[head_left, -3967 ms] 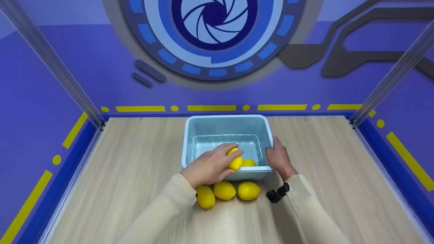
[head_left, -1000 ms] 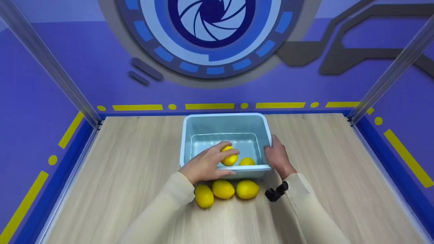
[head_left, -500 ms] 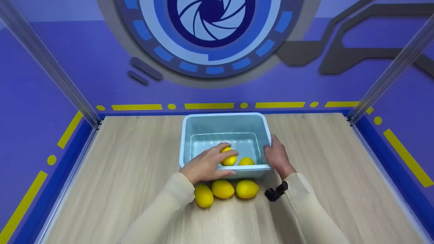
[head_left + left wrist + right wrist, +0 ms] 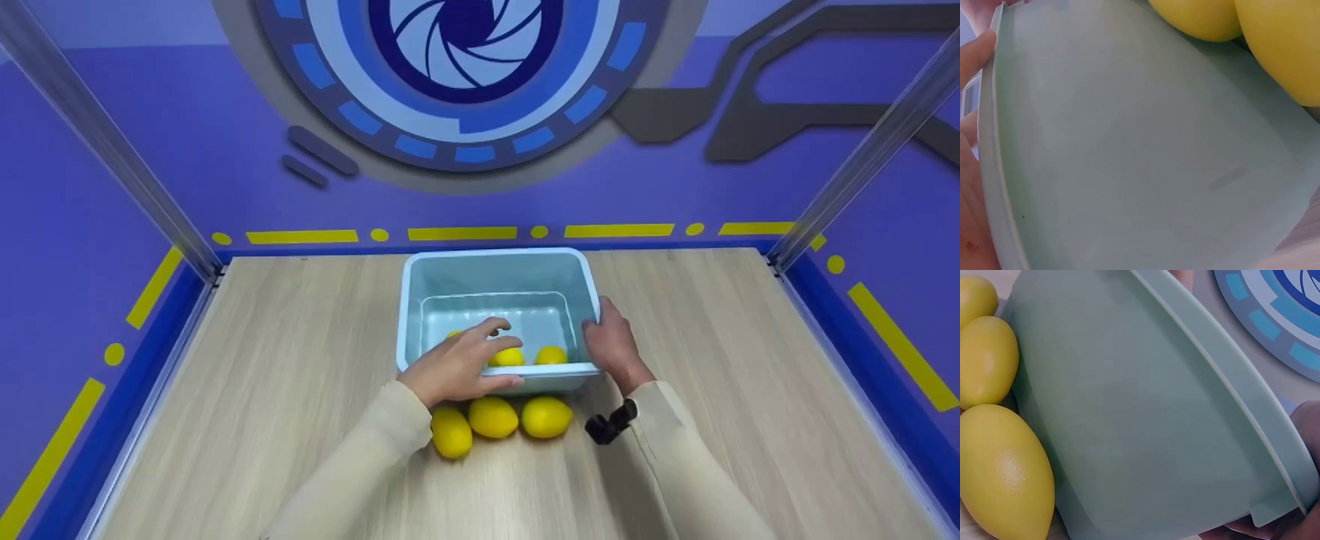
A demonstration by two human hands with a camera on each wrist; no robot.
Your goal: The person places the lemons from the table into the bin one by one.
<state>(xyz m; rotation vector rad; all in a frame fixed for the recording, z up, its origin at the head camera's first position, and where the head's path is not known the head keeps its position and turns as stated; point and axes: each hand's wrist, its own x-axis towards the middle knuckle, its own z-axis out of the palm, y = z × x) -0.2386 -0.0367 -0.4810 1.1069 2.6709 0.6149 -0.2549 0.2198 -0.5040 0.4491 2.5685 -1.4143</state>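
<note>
A pale blue plastic bin [image 4: 491, 274] stands tilted towards the person in the head view. My left hand [image 4: 457, 367] reaches over its front rim, fingers spread and bent above a lemon [image 4: 508, 358] inside, with a gap between them. The thumb lies along the outside of the rim. Another lemon [image 4: 551, 355] lies to the right in the bin, and a yellow bit [image 4: 453, 334] peeks out behind the left hand. My right hand [image 4: 615, 341] grips the bin's right rim. In the right wrist view, its fingers [image 4: 1306, 430] wrap the rim corner.
Three lemons lie in a row on the wooden table before the bin: a left lemon [image 4: 451, 433], a middle lemon [image 4: 493, 418] and a right lemon [image 4: 546, 417]. A blue patterned wall [image 4: 480, 202] stands close behind the bin.
My left hand has let go of the lemon it held, which now lies lower in the bin. The lemon to the right has shifted slightly right. The right hand keeps its grip.
</note>
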